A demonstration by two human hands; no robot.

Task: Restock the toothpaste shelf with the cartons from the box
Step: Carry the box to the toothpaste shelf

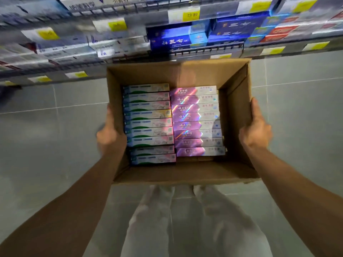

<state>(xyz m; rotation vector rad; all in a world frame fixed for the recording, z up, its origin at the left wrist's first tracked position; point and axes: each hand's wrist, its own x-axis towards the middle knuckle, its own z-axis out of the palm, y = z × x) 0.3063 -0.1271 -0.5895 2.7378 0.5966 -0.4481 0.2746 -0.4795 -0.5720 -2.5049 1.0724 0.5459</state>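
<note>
Holding an open cardboard box [235, 115] between both hands, above a grey tiled floor [55, 138] and right in front of store shelving. Left hand [109, 134] pressed flat-looking against the box's left wall, thumb up along the outside near the rim, remaining fingers blurred and hidden behind the wall, so how far curled cannot be told. Right hand [257, 129] laid against the right wall, thumb pointing up beside the rim, fingers wrapped out of sight on the outer side. Inside, lying flat on the box bottom, two side-by-side stacks of toothpaste cartons: a white-and-green stack [148, 123] along the left wall, a purple holographic stack [196, 120] just beside it toward the right wall, the two touching down the middle. Bare cardboard showing at the far end and along the near edge of the box. Beyond the far rim, the toothpaste shelf [204, 51] with dark blue cartons [170, 40] standing at its front edge, pale cartons [74, 51] further left, red and blue ones [274, 32] to the right, all motion-blurred. Yellow price tags [191, 14] clipped along the shelf edges. Below the near wall of the box, legs in light trousers [185, 229].
</note>
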